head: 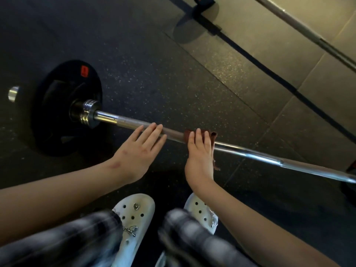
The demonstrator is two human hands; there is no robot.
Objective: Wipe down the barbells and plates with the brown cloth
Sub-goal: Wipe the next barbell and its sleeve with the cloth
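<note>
On the speckled rubber gym floor (154,64), my right hand (200,157) presses the brown cloth (185,134) against the barbell (250,154), fingers straight, the cloth draped over the shaft with a corner hanging below my palm. My left hand (138,151), fingers extended, rests its fingertips on the bar between the cloth and the black weight plate (57,105). A second barbell (300,24) lies well apart.

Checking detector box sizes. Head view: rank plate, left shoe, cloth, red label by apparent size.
1. plate
2. left shoe, near the camera, partly under the trouser leg
3. cloth, visible part only; mostly under the right hand
4. red label
</note>
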